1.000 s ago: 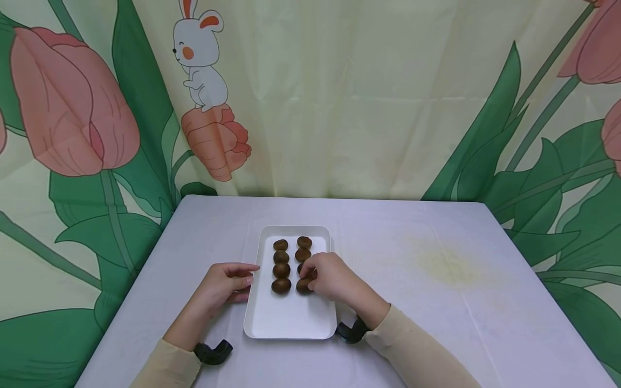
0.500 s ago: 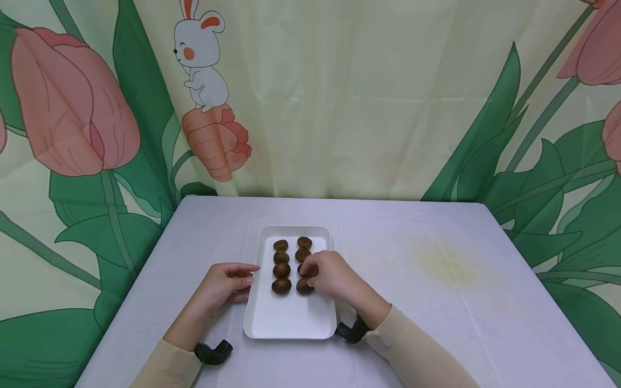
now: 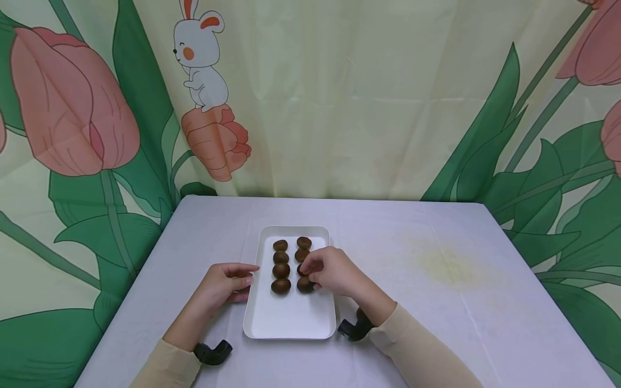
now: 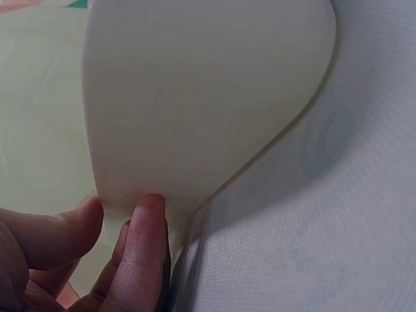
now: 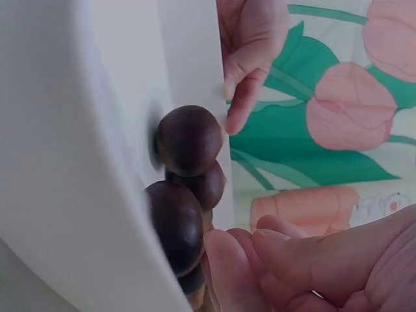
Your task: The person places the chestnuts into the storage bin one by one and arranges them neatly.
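Observation:
Two rows of glossy brown chestnuts (image 3: pixel 281 270) lie on a white rectangular tray (image 3: pixel 291 320). My left hand (image 3: pixel 220 285) touches the tray's left edge. In the left wrist view its fingers (image 4: pixel 140 250) lie against the outer wall, thumb at the rim. My right hand (image 3: pixel 335 272) is over the right row, fingertips loosely bent beside the nearest chestnut (image 3: pixel 305 284) and partly covering the one behind it. From the right wrist, the finger and thumb (image 5: pixel 312 257) appear close behind a chestnut (image 5: pixel 175 227), not wrapped round it.
A white cloth covers the table (image 3: pixel 398 258), with a faint yellowish stain (image 3: pixel 446 264) on the right. Behind the table hangs a curtain (image 3: pixel 339 97) printed with tulips and a rabbit. A black wrist device (image 3: pixel 213 353) sits at each cuff.
My right hand has shifted slightly up and to the right, showing more of the nearest chestnut, which has moved a touch right. The left hand stays at the tray edge.

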`<state>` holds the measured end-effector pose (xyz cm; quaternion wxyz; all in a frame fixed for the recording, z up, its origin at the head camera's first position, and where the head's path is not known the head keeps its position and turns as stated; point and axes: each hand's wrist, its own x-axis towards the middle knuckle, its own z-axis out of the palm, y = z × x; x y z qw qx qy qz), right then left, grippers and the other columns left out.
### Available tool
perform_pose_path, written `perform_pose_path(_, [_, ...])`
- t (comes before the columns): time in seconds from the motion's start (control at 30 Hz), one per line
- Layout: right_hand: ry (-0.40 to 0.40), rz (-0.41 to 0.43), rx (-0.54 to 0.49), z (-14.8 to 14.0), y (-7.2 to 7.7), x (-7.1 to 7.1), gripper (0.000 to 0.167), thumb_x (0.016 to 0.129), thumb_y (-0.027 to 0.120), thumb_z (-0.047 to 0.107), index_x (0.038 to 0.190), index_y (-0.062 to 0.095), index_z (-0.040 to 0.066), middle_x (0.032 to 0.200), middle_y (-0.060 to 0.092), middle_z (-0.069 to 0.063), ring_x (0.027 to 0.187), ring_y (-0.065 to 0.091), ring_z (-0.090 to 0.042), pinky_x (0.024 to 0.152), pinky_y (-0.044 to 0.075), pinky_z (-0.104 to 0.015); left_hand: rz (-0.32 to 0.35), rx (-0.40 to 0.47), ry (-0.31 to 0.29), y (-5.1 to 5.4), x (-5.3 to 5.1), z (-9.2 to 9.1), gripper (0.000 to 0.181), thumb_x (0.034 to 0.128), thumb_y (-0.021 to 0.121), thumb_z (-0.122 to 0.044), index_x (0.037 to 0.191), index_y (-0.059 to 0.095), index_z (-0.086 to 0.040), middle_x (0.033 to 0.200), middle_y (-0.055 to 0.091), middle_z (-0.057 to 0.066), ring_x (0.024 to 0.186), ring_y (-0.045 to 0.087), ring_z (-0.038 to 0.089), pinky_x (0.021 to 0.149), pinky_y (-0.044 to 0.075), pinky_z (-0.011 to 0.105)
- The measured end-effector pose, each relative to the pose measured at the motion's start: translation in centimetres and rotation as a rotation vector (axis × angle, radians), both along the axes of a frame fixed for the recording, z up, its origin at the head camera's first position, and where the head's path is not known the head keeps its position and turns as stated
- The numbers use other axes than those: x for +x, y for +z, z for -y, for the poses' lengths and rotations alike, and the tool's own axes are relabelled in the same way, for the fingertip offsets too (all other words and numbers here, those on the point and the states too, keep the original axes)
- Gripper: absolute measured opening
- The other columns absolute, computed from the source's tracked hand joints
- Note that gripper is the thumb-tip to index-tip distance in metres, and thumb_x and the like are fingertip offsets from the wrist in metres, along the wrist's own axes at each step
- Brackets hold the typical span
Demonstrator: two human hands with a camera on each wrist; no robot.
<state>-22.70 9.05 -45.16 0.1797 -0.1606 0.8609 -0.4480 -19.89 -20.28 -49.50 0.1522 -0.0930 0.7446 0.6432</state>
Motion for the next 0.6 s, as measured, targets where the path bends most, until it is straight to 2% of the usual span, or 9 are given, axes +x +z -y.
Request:
perform_pose_path(0.3, [0.004,0.038,-0.067,-0.9,0.4,0.1,0.02,0.094,0.068,-0.012,0.108,0.077,0.0,0.108,0.079,-0.016,0.092,0.076,-0.029,0.071,0.068,-0.034,-0.001,0.003,0.0,-0.1,0.0,0.0,0.034,0.0975,0.072,0.004,0.131,0.075,0.002,0.122,0.076,0.021,0.088,0.08,0.023,0.076,0.07,0.039])
perform_pose_path(0.6, [-0.029,0.06,-0.075,-2.6,0.9,0.3,0.019,0.095,0.069,-0.01,0.109,0.077,0.0,0.11,0.079,-0.018,0.093,0.073,-0.026,0.07,0.068,-0.034,-0.004,0.004,-0.011,-0.1,-0.1,0.1,0.034,0.0976,0.072,0.004,0.132,0.074,0.002,0.124,0.076,0.022,0.09,0.08,0.022,0.076,0.07,0.038])
